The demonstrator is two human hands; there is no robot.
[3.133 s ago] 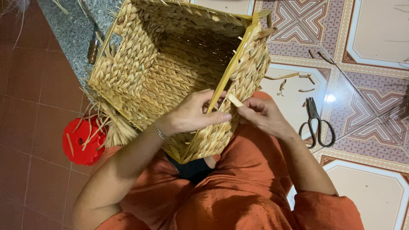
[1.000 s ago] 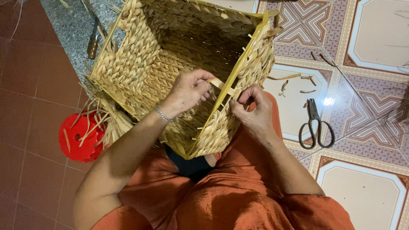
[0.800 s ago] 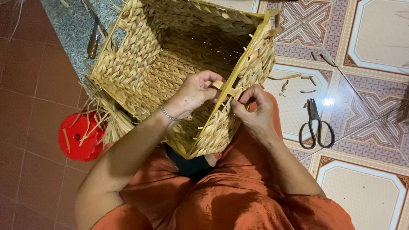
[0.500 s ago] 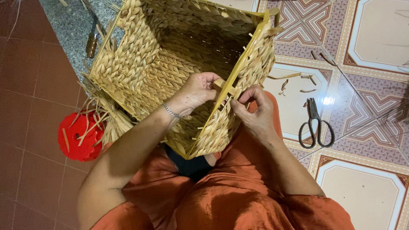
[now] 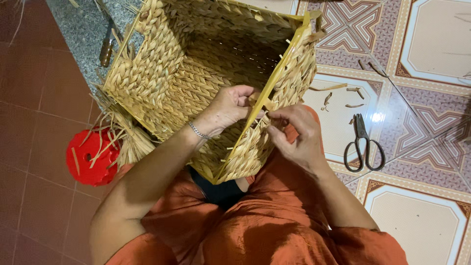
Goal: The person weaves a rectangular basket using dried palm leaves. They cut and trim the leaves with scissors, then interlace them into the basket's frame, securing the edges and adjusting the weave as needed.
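**Tucking a strand at the basket rim**

The woven straw basket (image 5: pixel 196 83) rests tilted on the person's lap. Left hand (image 5: pixel 228 105) and right hand (image 5: pixel 294 135) both pinch 1 flat straw strand (image 5: pixel 259 100) at the yellow rim frame (image 5: pixel 274 83). Best kept taut, close to the weave.

basket (image 5: pixel 196 73) top cut off, left-hand fingers (image 5: pixel 245 95) partly hidden
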